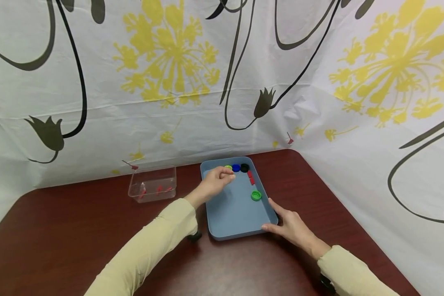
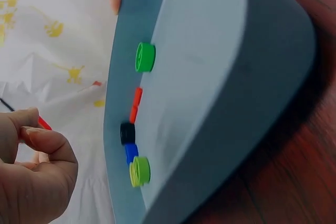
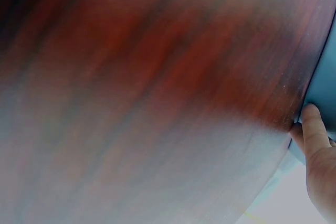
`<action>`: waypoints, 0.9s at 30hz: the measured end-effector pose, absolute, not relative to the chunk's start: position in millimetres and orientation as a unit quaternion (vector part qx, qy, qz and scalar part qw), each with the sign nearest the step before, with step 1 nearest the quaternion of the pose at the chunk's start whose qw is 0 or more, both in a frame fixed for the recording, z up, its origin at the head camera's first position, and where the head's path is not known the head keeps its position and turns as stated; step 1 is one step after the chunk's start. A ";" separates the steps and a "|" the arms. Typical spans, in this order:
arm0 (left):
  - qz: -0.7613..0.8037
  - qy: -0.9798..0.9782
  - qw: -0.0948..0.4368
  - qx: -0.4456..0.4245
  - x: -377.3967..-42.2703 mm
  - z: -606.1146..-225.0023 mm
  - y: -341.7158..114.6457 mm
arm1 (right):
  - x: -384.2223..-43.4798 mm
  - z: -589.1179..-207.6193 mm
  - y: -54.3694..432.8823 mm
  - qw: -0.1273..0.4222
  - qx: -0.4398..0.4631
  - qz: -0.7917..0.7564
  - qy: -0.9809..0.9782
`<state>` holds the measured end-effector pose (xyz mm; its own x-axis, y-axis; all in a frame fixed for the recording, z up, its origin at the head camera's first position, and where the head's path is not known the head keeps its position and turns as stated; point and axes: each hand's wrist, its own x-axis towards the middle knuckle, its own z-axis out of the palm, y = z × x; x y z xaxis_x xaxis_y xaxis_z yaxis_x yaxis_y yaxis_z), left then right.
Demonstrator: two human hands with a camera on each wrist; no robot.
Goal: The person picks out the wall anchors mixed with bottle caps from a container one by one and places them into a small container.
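My left hand (image 1: 213, 183) is over the far left part of a blue-grey tray (image 1: 233, 213), pinching a small red piece (image 2: 44, 124) between thumb and fingertips. At the tray's far end stand a lime green cap (image 2: 140, 171), a blue cap (image 1: 236, 168) and a black cap (image 1: 244, 167) in a row. Two red pieces (image 1: 252, 181) lie along the right wall, and a bright green cap (image 1: 256, 195) sits nearer to me. With thumb and fingers on either side, my right hand (image 1: 292, 225) holds the tray's near right corner.
Left of the tray, a clear plastic container (image 1: 153, 185) holds several small red pieces. Both stand on a dark red-brown wooden table (image 1: 77, 230). A white cloth (image 1: 192, 131) with yellow and grey flower prints hangs behind the table and along its right side.
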<state>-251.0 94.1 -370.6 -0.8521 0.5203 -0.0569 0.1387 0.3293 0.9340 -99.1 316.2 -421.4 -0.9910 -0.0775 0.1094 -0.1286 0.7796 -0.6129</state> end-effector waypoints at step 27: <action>0.550 0.814 0.145 0.120 -264.5 -364.8 -50.1 | -99.7 -422.1 316.4 0.024 0.048 0.327 -0.943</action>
